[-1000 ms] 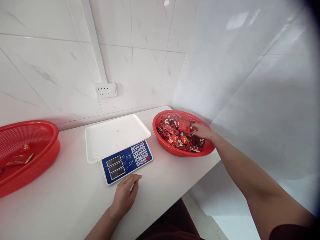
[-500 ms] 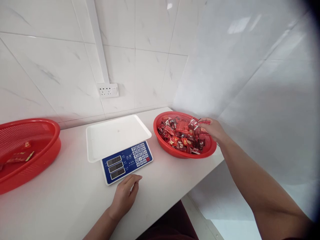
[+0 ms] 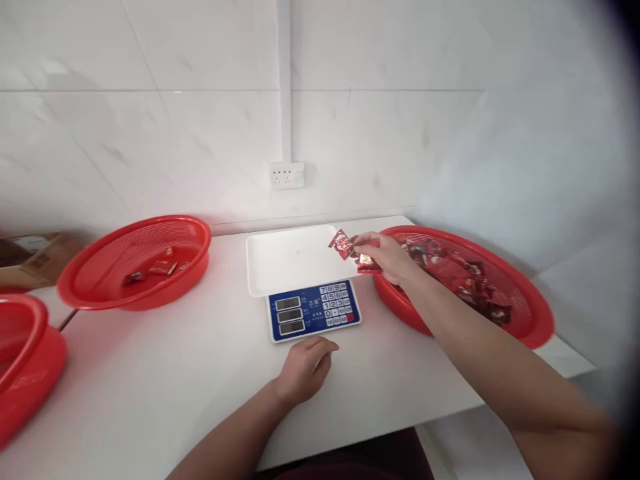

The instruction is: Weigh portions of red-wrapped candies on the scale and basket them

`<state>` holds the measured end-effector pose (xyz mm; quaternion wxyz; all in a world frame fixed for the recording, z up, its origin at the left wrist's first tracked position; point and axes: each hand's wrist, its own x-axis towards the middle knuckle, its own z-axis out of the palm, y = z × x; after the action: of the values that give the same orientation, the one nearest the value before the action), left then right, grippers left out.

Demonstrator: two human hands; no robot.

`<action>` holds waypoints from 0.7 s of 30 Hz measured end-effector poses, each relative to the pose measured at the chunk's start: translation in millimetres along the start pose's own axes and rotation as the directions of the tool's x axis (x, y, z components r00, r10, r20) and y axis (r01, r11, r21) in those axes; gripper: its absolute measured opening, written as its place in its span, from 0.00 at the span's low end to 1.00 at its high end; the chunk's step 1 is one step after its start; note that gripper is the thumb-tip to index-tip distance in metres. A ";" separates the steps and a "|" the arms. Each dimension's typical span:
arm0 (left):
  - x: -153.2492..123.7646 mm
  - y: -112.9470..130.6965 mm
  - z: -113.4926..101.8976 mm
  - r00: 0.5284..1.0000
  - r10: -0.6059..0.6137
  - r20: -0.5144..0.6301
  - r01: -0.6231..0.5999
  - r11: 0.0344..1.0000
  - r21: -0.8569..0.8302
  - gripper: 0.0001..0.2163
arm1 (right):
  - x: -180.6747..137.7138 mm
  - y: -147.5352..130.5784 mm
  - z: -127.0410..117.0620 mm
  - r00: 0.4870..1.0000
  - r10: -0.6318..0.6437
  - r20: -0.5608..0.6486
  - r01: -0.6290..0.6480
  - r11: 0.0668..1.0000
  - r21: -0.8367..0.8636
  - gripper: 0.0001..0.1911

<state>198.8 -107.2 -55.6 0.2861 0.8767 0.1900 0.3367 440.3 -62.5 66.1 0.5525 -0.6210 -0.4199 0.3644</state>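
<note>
My right hand [image 3: 385, 257] is closed on a few red candy packets [image 3: 343, 244] and holds them over the right edge of the white tray [image 3: 290, 260] of a blue-faced scale [image 3: 314, 311]. Behind that hand stands a red basket [image 3: 520, 313] full of red wrapped candies. My left hand [image 3: 306, 368] rests on the white table just in front of the scale, fingers loosely curled, holding nothing.
A second red basket [image 3: 135, 261] with a few packets sits left of the scale. Another red basket [image 3: 23, 357] is at the far left edge. A cardboard box [image 3: 35, 257] lies behind. A wall socket [image 3: 287, 175] is on the tiled wall. The table's edge runs near my body.
My right hand lifted candy packets out of the right basket and carried them left to the scale tray. The view swung left, revealing more baskets. My left hand stayed put.
</note>
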 end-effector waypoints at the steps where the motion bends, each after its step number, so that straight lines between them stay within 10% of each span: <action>1: -0.2 0.0 -0.2 1.000 0.007 0.000 -0.007 1.000 0.003 0.12 | 6.0 0.8 14.4 0.999 0.016 0.043 -0.016 1.000 0.004 0.09; 13: -1.8 -0.4 -0.5 0.999 0.026 0.022 -0.027 0.999 0.022 0.13 | 37.0 -7.5 69.1 0.969 0.082 0.231 -0.052 0.990 -0.132 0.17; 21: -1.1 -1.5 -1.3 1.000 -0.007 0.007 0.007 1.000 -0.011 0.13 | 15.0 -13.8 36.6 0.984 -0.079 0.157 0.133 0.917 -0.376 0.24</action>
<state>196.9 -106.1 -56.3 0.2926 0.8756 0.1904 0.3338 410.9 -34.2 75.4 0.4082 -0.6667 -0.5538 0.2867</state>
